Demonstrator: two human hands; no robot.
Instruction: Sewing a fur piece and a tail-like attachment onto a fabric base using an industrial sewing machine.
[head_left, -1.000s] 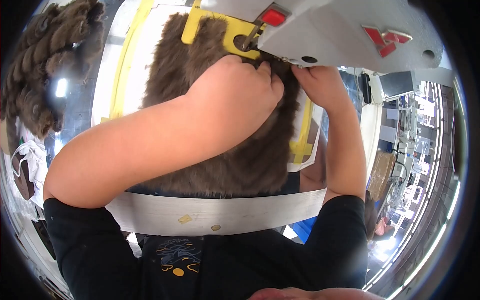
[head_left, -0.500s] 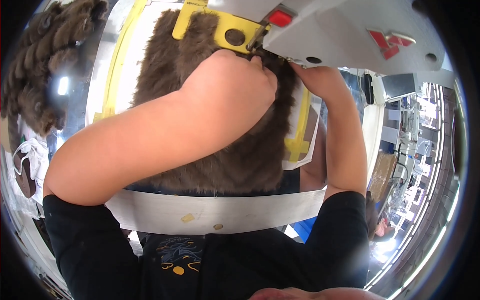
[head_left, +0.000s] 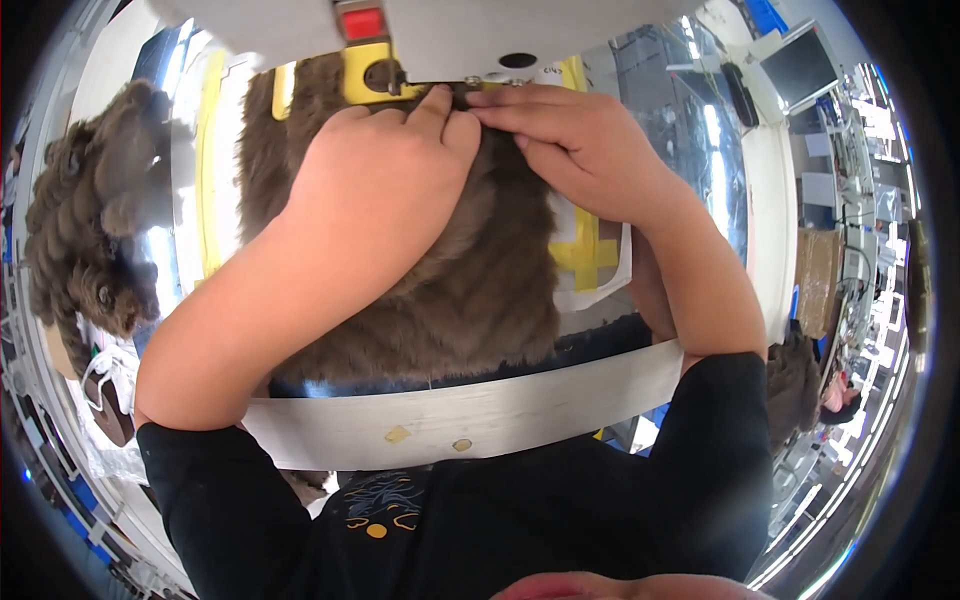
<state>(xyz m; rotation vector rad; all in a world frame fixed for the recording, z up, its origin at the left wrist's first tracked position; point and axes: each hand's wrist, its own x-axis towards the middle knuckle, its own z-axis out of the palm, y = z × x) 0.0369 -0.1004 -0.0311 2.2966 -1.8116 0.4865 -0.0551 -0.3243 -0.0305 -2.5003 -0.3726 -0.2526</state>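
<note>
A piece of brown fur (head_left: 440,300) lies spread under the white arm of a sewing machine (head_left: 560,35). My left hand (head_left: 385,185) rests on the fur's far part, index finger stretched toward the yellow plate (head_left: 357,70), thumb close beside it. The other left fingers curl into the fur and are partly hidden. From the right, my right hand (head_left: 585,140) reaches to the same spot with straight fingers, their tips touching the dark fur edge by the left thumb. The right thumb stands apart below. The needle area is too small to make out.
More brown fur (head_left: 95,215) is heaped at the left. Yellow tape (head_left: 585,255) holds white sheeting beside the fur piece. A pale board (head_left: 420,425) runs along the near edge. A monitor (head_left: 798,70) and a cardboard box (head_left: 818,275) stand at the right.
The view has shifted, with the machine arm now across the top. My right hand has come out from behind the machine, its fingers now showing beside my left hand.
</note>
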